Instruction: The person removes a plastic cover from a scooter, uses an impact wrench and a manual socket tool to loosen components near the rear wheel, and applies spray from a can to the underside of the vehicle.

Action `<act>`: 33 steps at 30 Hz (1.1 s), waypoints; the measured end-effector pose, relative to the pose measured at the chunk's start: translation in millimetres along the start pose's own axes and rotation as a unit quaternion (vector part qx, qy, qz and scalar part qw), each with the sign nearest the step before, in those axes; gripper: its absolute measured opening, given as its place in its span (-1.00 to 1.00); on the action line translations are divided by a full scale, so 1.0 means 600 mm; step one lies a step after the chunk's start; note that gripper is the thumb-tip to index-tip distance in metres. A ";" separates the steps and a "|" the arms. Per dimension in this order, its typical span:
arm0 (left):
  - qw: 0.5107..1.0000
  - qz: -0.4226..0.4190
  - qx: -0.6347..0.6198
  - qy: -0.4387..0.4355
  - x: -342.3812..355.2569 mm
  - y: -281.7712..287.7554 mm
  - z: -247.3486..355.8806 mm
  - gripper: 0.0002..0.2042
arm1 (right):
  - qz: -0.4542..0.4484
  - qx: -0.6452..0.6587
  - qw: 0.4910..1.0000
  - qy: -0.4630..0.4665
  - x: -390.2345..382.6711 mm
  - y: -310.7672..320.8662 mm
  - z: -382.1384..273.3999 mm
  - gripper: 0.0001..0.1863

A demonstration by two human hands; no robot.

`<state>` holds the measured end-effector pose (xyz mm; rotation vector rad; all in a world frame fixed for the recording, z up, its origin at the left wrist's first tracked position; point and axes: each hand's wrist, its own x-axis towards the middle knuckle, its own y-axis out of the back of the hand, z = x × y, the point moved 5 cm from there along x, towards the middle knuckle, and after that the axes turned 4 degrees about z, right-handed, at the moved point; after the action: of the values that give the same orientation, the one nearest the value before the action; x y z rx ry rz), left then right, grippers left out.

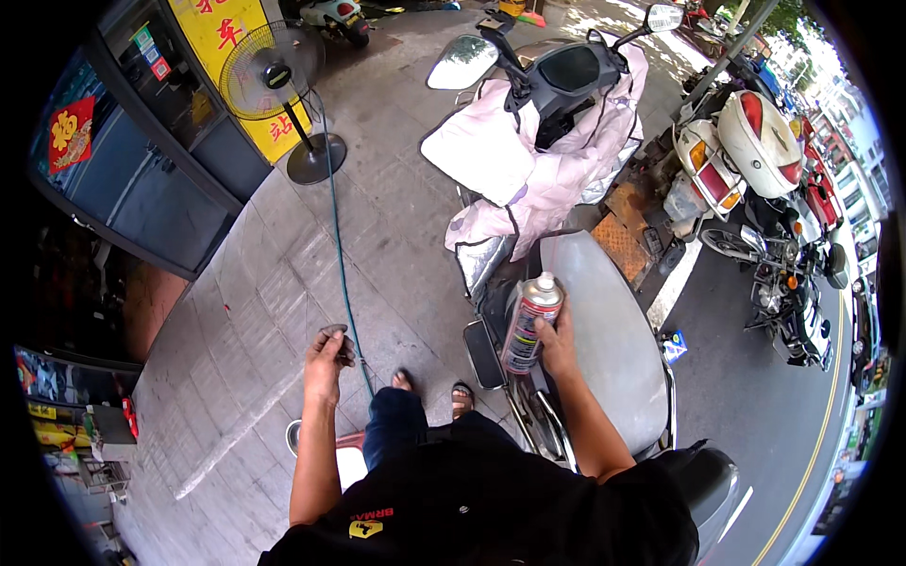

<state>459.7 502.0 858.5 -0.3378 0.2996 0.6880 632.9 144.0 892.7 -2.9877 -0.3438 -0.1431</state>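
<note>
My right hand (559, 341) is wrapped round an aerosol can (533, 325), silver at the top with a red and black label and a pale nozzle. The can stands nearly upright, slightly tilted, beside the grey seat (604, 340) of a scooter. My left hand (327, 361) hangs in the air over the pavement, away from the scooter. Its fingers are curled together and the fingertips look dark; whatever lies between them, if anything, is too small to name. A pink quilted cover (557, 184) drapes the front of the scooter, below its handlebars.
A green hose (341, 250) runs along the paving past my left hand. A standing fan (276, 80) is by the glass doorway at far left. Parked motorcycles (783, 274) and a white top box (758, 141) stand at right. A blue-white packet (673, 347) lies beyond the seat.
</note>
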 end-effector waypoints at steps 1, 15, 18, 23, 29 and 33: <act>1.000 0.006 0.014 0.002 0.038 0.011 0.011 -0.80 | 0.019 0.001 1.000 0.003 0.015 0.006 -0.006 -0.10; 0.940 -0.263 0.186 -0.114 0.613 -0.265 0.256 -0.72 | 0.346 0.033 0.937 0.023 0.172 -0.133 -0.068 -0.05; 0.893 -0.362 0.204 -0.173 0.679 -0.448 0.283 -0.70 | 0.388 -0.042 0.920 0.042 0.159 -0.147 -0.058 -0.09; 0.779 -0.421 0.182 -0.427 0.738 -0.674 0.271 -0.55 | 0.425 -0.069 0.902 -0.026 0.161 -0.216 -0.020 -0.09; 0.740 -0.447 0.205 -0.459 0.718 -0.714 0.247 -0.61 | 0.476 -0.216 0.851 -0.049 0.196 -0.228 -0.009 -0.12; 0.734 -0.514 0.166 -0.412 0.679 -0.691 0.244 -0.69 | 0.515 -0.214 0.829 -0.048 0.224 -0.240 -0.014 -0.12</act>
<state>1055.7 491.0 921.5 0.1934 -0.6123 -0.3725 729.0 311.5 933.0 -3.0921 1.4578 0.0588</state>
